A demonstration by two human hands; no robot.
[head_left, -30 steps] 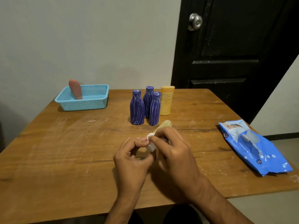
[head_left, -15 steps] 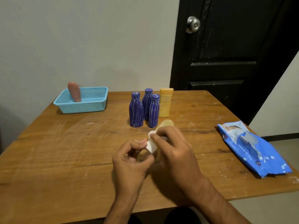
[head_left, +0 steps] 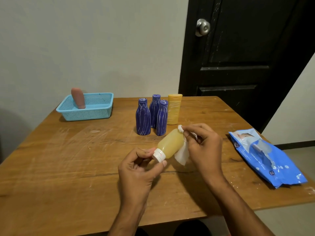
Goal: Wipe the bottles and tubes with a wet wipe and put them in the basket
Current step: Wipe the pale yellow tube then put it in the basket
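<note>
Since the frame half a second before, we saw that the hands had drawn apart: the small yellow bottle, then almost hidden behind the fingers, now lay in plain sight, and the wet wipe had slid from its cap end up along its far side.

We took the scene from largest to smallest. The wooden table filled the lower half of the view, with a black door and its round knob behind it. A blue pack of wipes lay flat near the table's right edge. A light blue basket sat at the far left corner, and a pink tube stood inside it, leaning against its back wall. Three dark blue bottles stood clustered at the middle, with a tall yellow bottle upright just behind them on the right.

The right hand pinched the wet wipe between thumb and fingers and held it against the small bottle's base end and side. The left hand pinched the small bottle by its white cap. The bottle itself was held above the table, tilted, with its cap toward us and its base pointing away to the right, just in front of the blue bottles.
</note>
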